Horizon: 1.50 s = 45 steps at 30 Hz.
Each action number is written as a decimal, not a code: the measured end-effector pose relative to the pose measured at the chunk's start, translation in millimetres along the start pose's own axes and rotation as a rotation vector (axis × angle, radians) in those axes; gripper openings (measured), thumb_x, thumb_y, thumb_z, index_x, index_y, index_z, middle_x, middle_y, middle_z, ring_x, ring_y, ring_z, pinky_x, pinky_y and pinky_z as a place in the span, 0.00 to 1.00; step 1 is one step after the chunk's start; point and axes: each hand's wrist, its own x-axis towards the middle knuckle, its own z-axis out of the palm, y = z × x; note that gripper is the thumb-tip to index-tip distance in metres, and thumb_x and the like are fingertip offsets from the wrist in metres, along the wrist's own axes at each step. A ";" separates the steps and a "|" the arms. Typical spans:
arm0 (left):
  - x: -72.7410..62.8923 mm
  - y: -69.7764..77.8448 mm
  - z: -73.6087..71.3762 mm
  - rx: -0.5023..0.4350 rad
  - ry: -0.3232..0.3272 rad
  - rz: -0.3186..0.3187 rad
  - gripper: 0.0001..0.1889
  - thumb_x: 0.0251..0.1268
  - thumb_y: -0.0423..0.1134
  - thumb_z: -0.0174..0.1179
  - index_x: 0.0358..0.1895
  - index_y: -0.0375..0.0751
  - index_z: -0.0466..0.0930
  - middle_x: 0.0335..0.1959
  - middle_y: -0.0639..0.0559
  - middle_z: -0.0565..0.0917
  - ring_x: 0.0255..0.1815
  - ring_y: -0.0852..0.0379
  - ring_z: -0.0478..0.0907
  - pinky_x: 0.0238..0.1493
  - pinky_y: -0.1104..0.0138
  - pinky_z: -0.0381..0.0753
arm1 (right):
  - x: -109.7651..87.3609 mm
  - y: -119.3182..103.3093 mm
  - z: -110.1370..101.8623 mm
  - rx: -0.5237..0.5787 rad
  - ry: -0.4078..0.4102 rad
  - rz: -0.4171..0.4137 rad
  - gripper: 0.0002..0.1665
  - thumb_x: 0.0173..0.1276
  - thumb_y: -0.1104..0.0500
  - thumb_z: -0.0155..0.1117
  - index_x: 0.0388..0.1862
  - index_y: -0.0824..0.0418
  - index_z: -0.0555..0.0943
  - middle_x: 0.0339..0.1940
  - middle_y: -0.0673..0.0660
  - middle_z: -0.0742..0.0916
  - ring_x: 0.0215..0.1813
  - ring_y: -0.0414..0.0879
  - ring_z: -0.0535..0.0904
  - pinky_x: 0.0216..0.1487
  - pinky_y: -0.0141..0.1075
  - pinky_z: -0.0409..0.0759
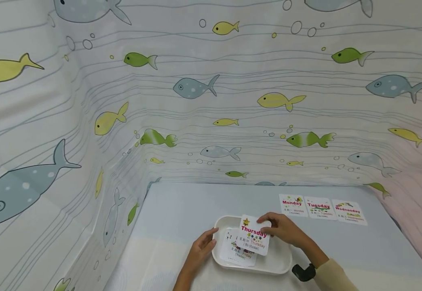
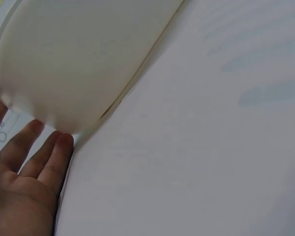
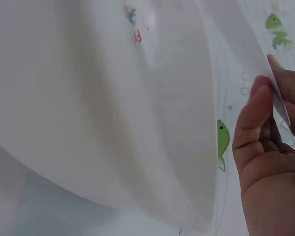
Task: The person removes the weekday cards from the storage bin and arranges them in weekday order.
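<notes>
My right hand (image 1: 279,228) pinches the right edge of a white "Thursday" flashcard (image 1: 252,244), which is held up over a white tray (image 1: 276,266). In the right wrist view the flashcard (image 3: 240,37) shows nearly edge-on between thumb and fingers. Inside the tray lies a "Friday" flashcard (image 1: 238,258), partly covered by the Thursday one; whether more lie under it I cannot tell. My left hand (image 1: 201,248) touches the tray's left end. From the left wrist, its fingertips (image 2: 64,140) rest against the outer wall of the tray (image 2: 83,64).
At the back right of the table (image 1: 196,198), flashcards reading "Monday" (image 1: 292,206), "Tuesday" (image 1: 319,209) and "Wednesday" (image 1: 349,213) lie side by side in a row. A fish-patterned curtain (image 1: 247,72) rises around the table. A dark band (image 1: 303,273) sits at my right wrist.
</notes>
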 end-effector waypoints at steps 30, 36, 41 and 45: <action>-3.2 0.5 -2.4 -0.065 -0.015 0.025 0.23 0.71 0.35 0.59 0.68 0.42 0.73 0.77 0.40 0.63 0.78 0.63 0.60 0.70 0.82 0.59 | -54.8 24.1 -29.4 0.556 0.471 0.233 0.33 0.73 0.57 0.63 0.74 0.64 0.67 0.57 0.43 0.78 0.47 0.35 0.87 0.49 0.35 0.87; -1.7 -0.5 -2.6 -0.062 -0.002 0.018 0.22 0.71 0.34 0.59 0.67 0.42 0.73 0.76 0.42 0.66 0.80 0.45 0.54 0.69 0.83 0.59 | -67.0 36.2 -37.2 0.502 0.484 0.269 0.41 0.70 0.54 0.67 0.77 0.62 0.62 0.62 0.43 0.73 0.49 0.29 0.84 0.52 0.31 0.86; -0.4 -1.1 -2.7 -0.065 0.000 0.006 0.22 0.71 0.34 0.58 0.67 0.42 0.74 0.75 0.44 0.68 0.80 0.51 0.57 0.69 0.84 0.60 | -76.7 46.2 -40.3 0.489 0.493 0.324 0.43 0.71 0.53 0.66 0.78 0.62 0.60 0.72 0.56 0.68 0.49 0.26 0.83 0.53 0.31 0.85; -0.7 -1.1 -0.8 -0.051 0.005 0.011 0.21 0.72 0.34 0.58 0.66 0.43 0.74 0.74 0.44 0.70 0.79 0.51 0.59 0.69 0.83 0.60 | -83.7 53.3 -44.6 0.506 0.491 0.342 0.43 0.72 0.53 0.65 0.79 0.62 0.58 0.72 0.56 0.68 0.49 0.26 0.83 0.54 0.31 0.85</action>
